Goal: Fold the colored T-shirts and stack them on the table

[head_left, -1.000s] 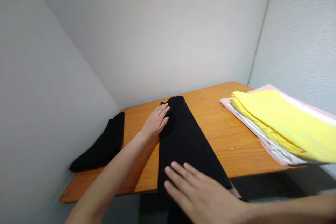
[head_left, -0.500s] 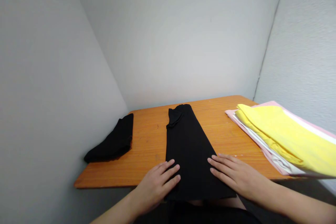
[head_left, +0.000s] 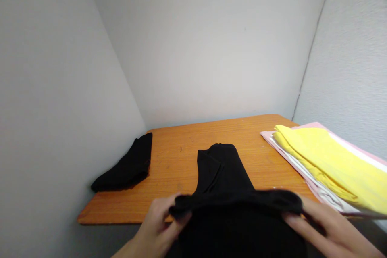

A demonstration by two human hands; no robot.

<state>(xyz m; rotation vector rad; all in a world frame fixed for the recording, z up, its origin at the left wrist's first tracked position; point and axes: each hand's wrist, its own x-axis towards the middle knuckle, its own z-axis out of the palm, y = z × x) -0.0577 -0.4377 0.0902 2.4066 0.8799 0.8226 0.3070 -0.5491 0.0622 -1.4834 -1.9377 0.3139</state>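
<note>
A long, narrow folded black shirt point(head_left: 234, 167) lies in the middle of the table, with what looks like a sleeve folded over at its far left. Its near edge is lifted and rolled over toward the far end. My left hand point(head_left: 159, 221) pinches the left corner of that raised edge between thumb and fingers. On the right corner, my right hand point(head_left: 326, 225) grips the cloth the same way. The cloth stretches between both hands, slightly blurred, and hides the shirt's lower part.
The wooden table point(head_left: 169, 149) stands against white walls. A folded black garment point(head_left: 127, 169) rests on its left edge. At the right lies a stack of folded clothes: a yellow one point(head_left: 329, 157) on top, white point(head_left: 328, 199) and pink point(head_left: 316, 187) beneath.
My hands went from lying flat on the shirt to gripping its near corners. The near edge is now raised off the table, and the shirt's far end has slid toward me.
</note>
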